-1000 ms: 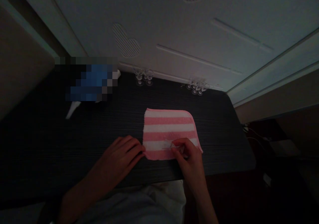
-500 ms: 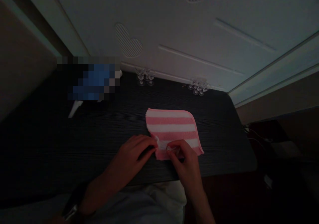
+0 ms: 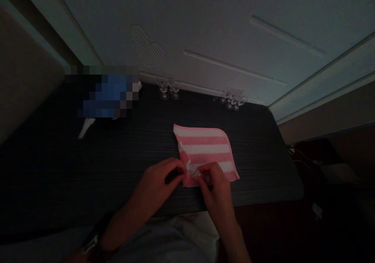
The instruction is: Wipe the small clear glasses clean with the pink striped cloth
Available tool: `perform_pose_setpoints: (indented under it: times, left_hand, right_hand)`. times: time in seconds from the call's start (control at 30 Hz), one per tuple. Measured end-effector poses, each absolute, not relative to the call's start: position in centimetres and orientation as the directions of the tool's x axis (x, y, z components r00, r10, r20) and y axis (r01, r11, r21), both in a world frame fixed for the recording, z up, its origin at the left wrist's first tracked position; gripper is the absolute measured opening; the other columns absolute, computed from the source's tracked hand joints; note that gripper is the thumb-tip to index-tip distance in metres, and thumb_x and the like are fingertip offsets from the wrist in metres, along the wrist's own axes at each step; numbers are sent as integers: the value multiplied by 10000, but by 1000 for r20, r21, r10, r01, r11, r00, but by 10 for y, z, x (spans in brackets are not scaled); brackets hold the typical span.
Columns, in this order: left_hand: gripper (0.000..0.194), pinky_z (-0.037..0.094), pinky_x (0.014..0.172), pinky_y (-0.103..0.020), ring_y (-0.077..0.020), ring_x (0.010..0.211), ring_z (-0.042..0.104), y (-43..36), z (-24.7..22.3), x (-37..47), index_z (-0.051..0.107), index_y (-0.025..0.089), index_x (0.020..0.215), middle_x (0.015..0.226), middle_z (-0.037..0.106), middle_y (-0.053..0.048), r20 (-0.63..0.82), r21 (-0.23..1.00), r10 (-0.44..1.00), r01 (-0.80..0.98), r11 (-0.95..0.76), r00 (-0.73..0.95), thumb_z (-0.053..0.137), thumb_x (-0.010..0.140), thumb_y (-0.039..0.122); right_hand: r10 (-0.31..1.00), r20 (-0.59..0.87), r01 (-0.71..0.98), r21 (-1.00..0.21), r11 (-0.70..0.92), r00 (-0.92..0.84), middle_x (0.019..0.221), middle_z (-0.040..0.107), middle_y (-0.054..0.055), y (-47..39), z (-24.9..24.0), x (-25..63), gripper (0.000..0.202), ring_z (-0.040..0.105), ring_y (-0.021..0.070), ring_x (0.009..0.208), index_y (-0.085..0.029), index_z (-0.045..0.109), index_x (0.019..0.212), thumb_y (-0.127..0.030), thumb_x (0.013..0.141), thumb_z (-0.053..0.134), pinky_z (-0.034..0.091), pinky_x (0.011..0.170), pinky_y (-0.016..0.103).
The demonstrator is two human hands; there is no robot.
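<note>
A pink and white striped cloth [image 3: 206, 148] lies on the dark table, its lower left edge bunched up. My left hand [image 3: 162, 177] pinches that edge between thumb and fingers. Over the lower part of the cloth, my right hand [image 3: 215, 183] holds a small clear object [image 3: 195, 172] in a pinch; it looks like glass or plastic, but its shape is too dim and partly hidden to make out.
Small clear stemmed glasses stand in two groups, one at the back middle [image 3: 168, 89] and one at the back right [image 3: 233, 100], near a white panel [image 3: 205, 29]. A blurred blue object [image 3: 109, 93] is at the back left of the table [image 3: 131, 146].
The cloth's left edge has been pulled up and folded inward by my left hand. My right hand keeps its pinch, and more of the clear object shows between the hands.
</note>
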State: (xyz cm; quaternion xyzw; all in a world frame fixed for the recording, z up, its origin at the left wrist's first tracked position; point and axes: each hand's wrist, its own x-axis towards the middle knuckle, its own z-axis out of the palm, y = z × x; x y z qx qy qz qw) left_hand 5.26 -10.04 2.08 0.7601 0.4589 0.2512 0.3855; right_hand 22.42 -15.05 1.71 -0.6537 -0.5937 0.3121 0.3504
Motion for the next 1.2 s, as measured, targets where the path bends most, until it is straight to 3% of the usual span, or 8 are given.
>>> perform_pose_setpoints:
  times: [0.23,0.33,0.43,0.6,0.83,0.93,1.03,1.2]
  left_hand:
    - [86,486,731,-244,-132,759,637,-96,27,56,625,223,806,807,685,49,-61,854,913,494,-161,403,603,752,159]
    - [62,480,727,-242,-136,752,638,-94,25,54,634,223,797,793,691,46,-104,869,925,486,-95,366,616,748,189]
    - [52,479,720,-246,-144,757,638,-93,21,51,641,220,795,795,693,37,-129,887,930,460,-47,343,626,745,223]
    - [67,485,740,-264,-157,772,642,-97,17,53,651,223,799,813,701,25,-145,908,932,418,-8,333,620,746,248]
    - [77,486,748,-275,-161,785,644,-106,15,54,651,225,800,819,701,24,-171,909,942,414,38,290,629,741,268]
    - [85,486,747,-275,-158,778,646,-105,14,54,653,228,803,816,700,29,-188,910,939,410,58,286,638,739,282]
    - [85,486,753,-273,-154,780,647,-102,14,53,655,230,798,817,698,31,-185,914,943,401,62,275,645,738,289]
    - [86,481,764,-276,-157,789,643,-101,13,51,663,232,800,823,698,28,-174,908,951,416,54,257,647,737,287]
  right_hand:
    - [978,-192,379,-901,-210,86,769,628,-23,-153,20,222,219,601,129,689,-223,508,1043,-149,838,528,450,637,234]
    - [981,-172,338,-921,-194,95,922,620,-5,-155,17,226,350,605,137,781,-239,495,1093,-152,778,619,476,700,246]
    - [981,-131,320,-932,-170,141,1019,600,19,-158,13,233,344,602,153,875,-233,513,1068,-142,761,638,492,762,267]
    - [979,-87,401,-903,-155,183,953,642,32,-159,17,240,203,612,166,861,-205,589,1002,-182,801,608,489,774,285]
    - [969,-160,358,-908,-219,186,808,651,19,-159,19,235,155,600,150,693,-198,593,966,-286,880,499,477,625,264]
    - [980,-109,355,-920,-164,169,990,635,21,-159,19,239,288,604,157,860,-237,532,1118,-221,833,572,486,754,275]
    - [987,-93,372,-919,-135,127,1088,614,24,-159,21,244,330,596,154,944,-243,536,1129,-164,812,585,477,827,275]
    - [980,-156,424,-884,-196,127,842,659,13,-159,23,239,165,626,148,761,-203,586,1012,-224,855,541,489,707,263]
